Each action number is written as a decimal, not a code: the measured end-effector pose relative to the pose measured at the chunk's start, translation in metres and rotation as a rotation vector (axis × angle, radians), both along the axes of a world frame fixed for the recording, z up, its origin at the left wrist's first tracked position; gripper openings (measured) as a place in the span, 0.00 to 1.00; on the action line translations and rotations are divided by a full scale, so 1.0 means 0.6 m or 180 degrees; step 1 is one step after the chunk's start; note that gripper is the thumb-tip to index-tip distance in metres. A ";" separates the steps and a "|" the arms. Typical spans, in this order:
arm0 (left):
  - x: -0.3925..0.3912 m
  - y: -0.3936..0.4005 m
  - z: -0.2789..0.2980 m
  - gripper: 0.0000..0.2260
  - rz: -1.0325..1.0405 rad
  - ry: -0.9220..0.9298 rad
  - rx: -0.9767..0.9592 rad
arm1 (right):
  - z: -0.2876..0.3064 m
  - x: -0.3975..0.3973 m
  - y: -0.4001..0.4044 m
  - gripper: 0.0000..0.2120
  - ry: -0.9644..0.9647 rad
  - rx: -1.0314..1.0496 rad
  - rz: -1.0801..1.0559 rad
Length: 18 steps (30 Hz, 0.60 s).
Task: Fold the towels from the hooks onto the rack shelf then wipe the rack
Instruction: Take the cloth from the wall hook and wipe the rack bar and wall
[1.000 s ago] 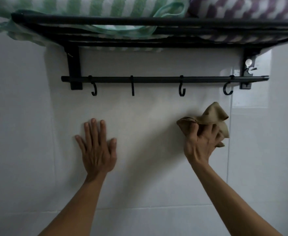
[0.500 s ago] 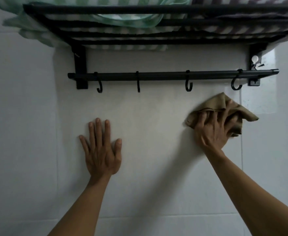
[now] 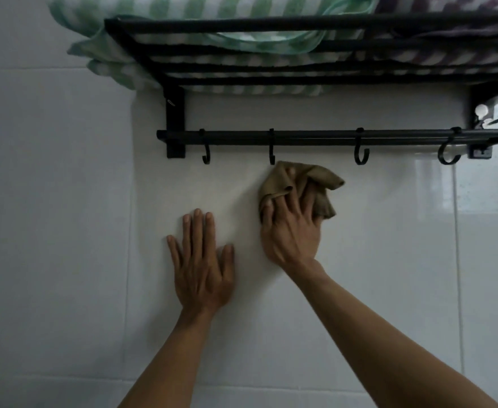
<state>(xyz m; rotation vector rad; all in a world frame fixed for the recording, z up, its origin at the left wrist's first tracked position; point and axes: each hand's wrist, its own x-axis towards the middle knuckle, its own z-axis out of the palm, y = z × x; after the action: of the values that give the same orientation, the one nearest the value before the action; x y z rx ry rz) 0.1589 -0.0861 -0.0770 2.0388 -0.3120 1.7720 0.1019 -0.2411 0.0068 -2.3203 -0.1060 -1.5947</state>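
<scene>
While the white tiled wall (image 3: pixel 65 201) fills most of the view, a green-and-white striped towel (image 3: pixel 183 7) lies folded at about eleven o'clock, on the left part of the black rack shelf (image 3: pixel 271 23), its edge spilling past the shelf's left end and a loop of its hem sagging between the bars. Below the shelf, a black rail (image 3: pixel 315 138) runs across from roughly ten o'clock to three o'clock, held by a left bracket (image 3: pixel 175 122) fixed to the wall. Four black hooks hang from it, all bare: the first hook (image 3: pixel 206 154) beside the bracket, the second hook (image 3: pixel 271 151) near twelve o'clock, the third hook (image 3: pixel 361 153) at about one o'clock and the fourth hook (image 3: pixel 447 151) at two o'clock, beside the right bracket (image 3: pixel 480 113).

Just left of centre, the left hand (image 3: pixel 200 266) lies flat against the wall with its fingers straight and close together, thumb spread, grasping nothing. Just beside it at centre, the right hand (image 3: pixel 291 231) clutches a crumpled tan cloth (image 3: pixel 297 181), fingers curled into the fabric and pressing it to the tile. The cloth's upper edge reaches just under the tip of the second hook; whether the two touch I cannot tell. Both forearms rise from six and five o'clock.

At one o'clock, a purple-and-white striped towel (image 3: pixel 447 7) rests on the right part of the shelf, next to the green one. A pale reflection (image 3: pixel 483 184) shines on the tiles at three o'clock.
</scene>
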 end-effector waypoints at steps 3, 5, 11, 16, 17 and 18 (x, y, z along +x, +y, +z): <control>0.008 0.008 -0.002 0.29 -0.0016 -0.0141 0.0077 | 0.008 0.010 0.069 0.31 0.0249 -0.0453 0.0215; 0.014 0.013 -0.004 0.29 -0.0022 -0.0302 0.0189 | 0.014 0.014 0.108 0.31 0.0337 -0.0785 0.0410; 0.026 0.041 -0.030 0.25 0.0267 -0.0166 -0.0081 | 0.046 0.026 0.205 0.27 0.0430 -0.1595 0.0678; 0.028 0.077 -0.071 0.25 0.0350 -0.0168 -0.0199 | 0.010 0.032 0.191 0.26 0.0314 -0.1766 0.0572; 0.029 0.082 -0.079 0.25 0.0278 -0.0176 -0.0143 | -0.004 0.032 0.189 0.26 0.0294 -0.1786 0.0572; 0.031 0.086 -0.088 0.26 0.0208 -0.0182 -0.0098 | -0.021 0.032 0.190 0.26 0.0303 -0.1798 0.0579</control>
<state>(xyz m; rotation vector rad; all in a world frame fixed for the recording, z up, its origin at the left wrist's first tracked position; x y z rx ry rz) 0.1777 -0.0344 -0.1299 2.0011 -0.2360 1.8651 0.1213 -0.1272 -0.0060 -2.6863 -0.8150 -1.4980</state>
